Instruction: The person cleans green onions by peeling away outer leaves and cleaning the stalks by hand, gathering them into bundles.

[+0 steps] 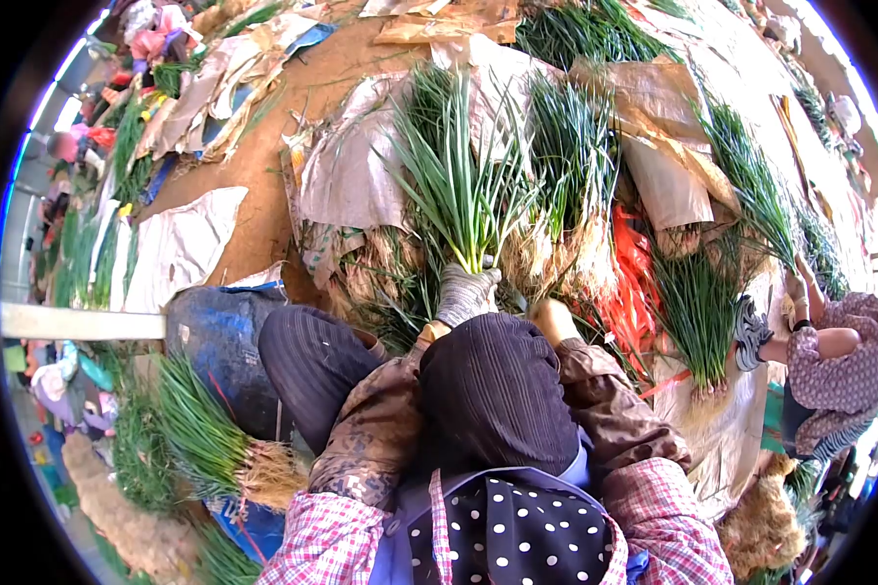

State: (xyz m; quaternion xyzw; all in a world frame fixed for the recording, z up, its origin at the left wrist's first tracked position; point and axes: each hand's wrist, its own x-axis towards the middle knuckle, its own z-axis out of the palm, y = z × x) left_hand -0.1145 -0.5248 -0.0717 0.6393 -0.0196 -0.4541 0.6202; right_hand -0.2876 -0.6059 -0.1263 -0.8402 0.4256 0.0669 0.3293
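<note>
My left hand, in a grey knit glove, is closed around a bunch of green onions near its lower end. The leaves fan upward, away from me. Just right of it, my right hand is partly hidden behind my knee, and its fingers cannot be made out. Beyond both hands, a heap of green onions with pale, stringy roots lies on the ground. More roots stick out at the left from under a whitish sack.
A tied green onion bundle lies at my left by a blue drum. Red netting and another bundle are at the right. A co-worker sits at far right, one hand at long onion leaves. Sacks cover brown ground.
</note>
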